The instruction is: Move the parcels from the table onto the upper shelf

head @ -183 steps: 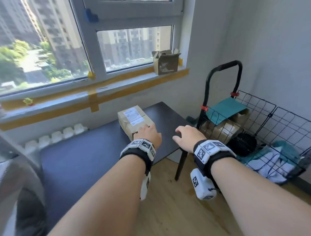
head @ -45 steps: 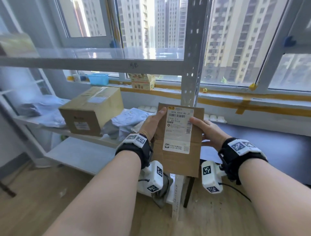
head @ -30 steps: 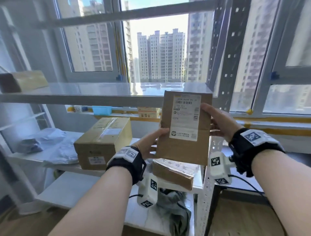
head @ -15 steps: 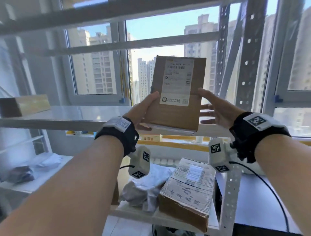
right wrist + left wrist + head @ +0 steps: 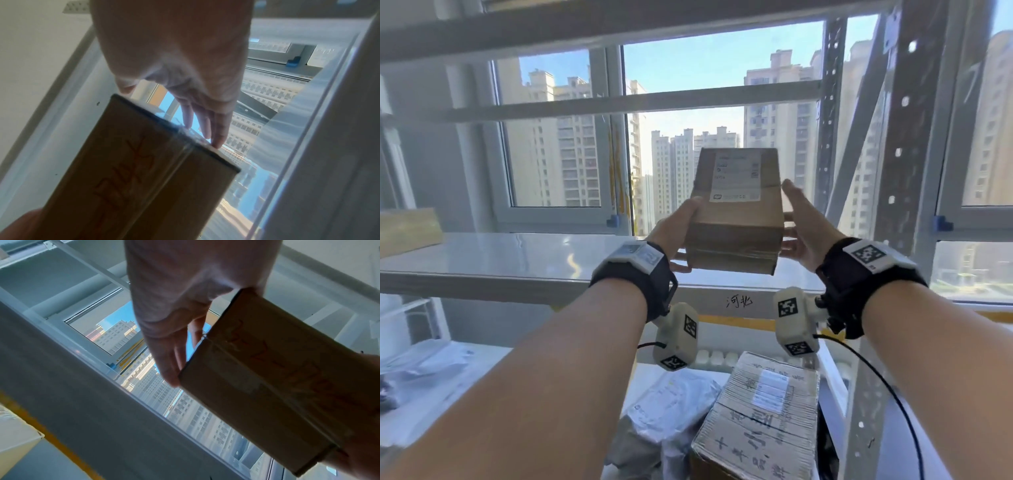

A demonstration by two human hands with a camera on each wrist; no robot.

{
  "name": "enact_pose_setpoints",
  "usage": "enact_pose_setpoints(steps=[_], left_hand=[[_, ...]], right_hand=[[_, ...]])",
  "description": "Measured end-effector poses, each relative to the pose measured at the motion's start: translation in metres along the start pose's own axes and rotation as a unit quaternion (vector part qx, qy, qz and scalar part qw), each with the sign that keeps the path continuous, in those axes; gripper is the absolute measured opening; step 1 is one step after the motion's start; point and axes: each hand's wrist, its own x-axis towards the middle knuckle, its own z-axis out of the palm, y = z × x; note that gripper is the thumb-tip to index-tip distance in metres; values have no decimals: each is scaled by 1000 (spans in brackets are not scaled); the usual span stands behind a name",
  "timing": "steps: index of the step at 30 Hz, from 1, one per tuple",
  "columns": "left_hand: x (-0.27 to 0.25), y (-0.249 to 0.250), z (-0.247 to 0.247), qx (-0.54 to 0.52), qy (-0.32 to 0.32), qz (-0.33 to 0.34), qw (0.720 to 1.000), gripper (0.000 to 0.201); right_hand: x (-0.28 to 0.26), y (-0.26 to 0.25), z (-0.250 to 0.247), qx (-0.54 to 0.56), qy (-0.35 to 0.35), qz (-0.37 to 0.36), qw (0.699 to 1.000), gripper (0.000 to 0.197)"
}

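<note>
Right, you've brought the brown taped cardboard parcel w/ the white shipping label (image 5: pixel 736 212) up from chest height, where it was about 1.5 s ago, to the level of the white upper shelf board (image 5: pixel 493 253). A moment ago it stood near upright w/ the label facing you; now it's tipped back, label up, its far end out over the shelf's front edge. Whether the bottom touches the board yet, can't tell from the head view.

Your left hand (image 5: pixel 676 229) grips the parcel's left side, thumb on top near the label, fingers underneath. Your right hand (image 5: pixel 803 233) has fingers straight, flat against the right side, pressing more than clasping; the right wrist view shows the fingertips (image 5: pixel 218 142) at the box's far corner.

So transfer of this 1 looks nearly done, I'd say: what's left is to slide it in, set it flat and let go. There's bare board to the left, w/ 1 other brown box (image 5: pixel 407 231) at the far left end. The grey perforated steel upright (image 5: pixel 893 171) stands just beside your right hand, so keep clear of it.

Below, a brown box w/ black handwriting (image 5: pixel 756 421) and a grey plastic mailer bag (image 5: pixel 667 411) lie on the lower shelf.
</note>
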Motion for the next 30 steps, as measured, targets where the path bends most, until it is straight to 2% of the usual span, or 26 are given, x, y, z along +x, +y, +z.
enact_pose_setpoints(steps=[5,7,13,20,22,26,29,30], left_hand=[[34,-3,9,27,19,-25,999,61],[40,-7,15,37,6,-10,999,49],[59,-19,22,25,-2,-37,999,45],[77,-26,26,15,16,-24,999,45],[75,-28,26,14,14,-26,999,48],[72,-36,19,1,-8,-22,1000,70],[65,-40,15,19,1,-21,1000,68],[62,-42,12,25,10,-21,999,68]], right_hand=[[34,27,7,-6,-34,6,999,35],[43,34,6,-13,-27,16,999,34],[63,48,4,-67,-20,42,997,48],[70,54,3,-112,6,19,994,88],[68,56,2,-115,3,19,993,94],[64,59,0,-116,-15,29,993,85],[53,57,3,-174,20,42,984,112],[47,55,6,-198,23,37,979,110]])
